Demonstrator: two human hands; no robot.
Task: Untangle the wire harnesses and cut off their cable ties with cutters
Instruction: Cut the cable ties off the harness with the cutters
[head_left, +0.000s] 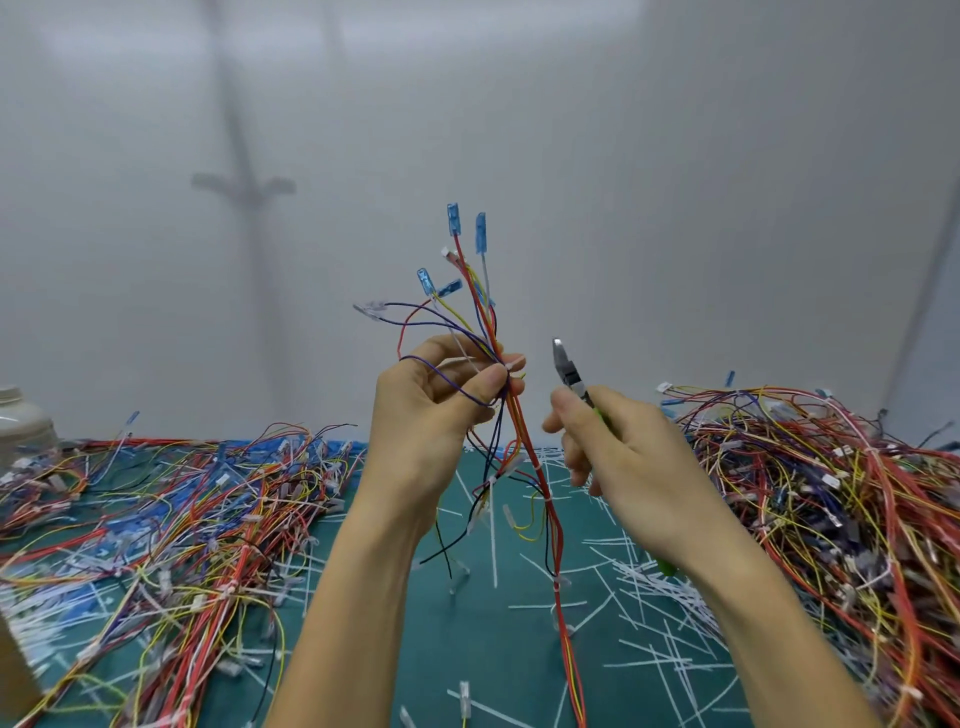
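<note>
While the wire harness (527, 441) hangs upright in the middle of the frame, its blue-tipped ends fanned out above and its tail trailing down to the worktop (467, 649), the step in hand looks like cutting rather than untangling. A white cable tie (511, 367) sits on the bundle right at the left thumb. The cutters (568, 370) stand just beside it to the right, tip up, not touching the wires. The next move, as I judge it, calls for bringing the blades across to that tie and nipping only the plastic, with the thin wires kept out of the bite. More ties show lower on the bundle. Whether the blades are parted is hard to tell from here. The left hand (436, 410) is raised, its grip pinching the bundle between thumb and fingertips. The right hand (618, 452) has its grip wrapped round the green handles of the cutters, wrist bent inward. At left and right lie heaps of wires (831, 493), with cut ties (649, 592) strewn over the worktop.
</note>
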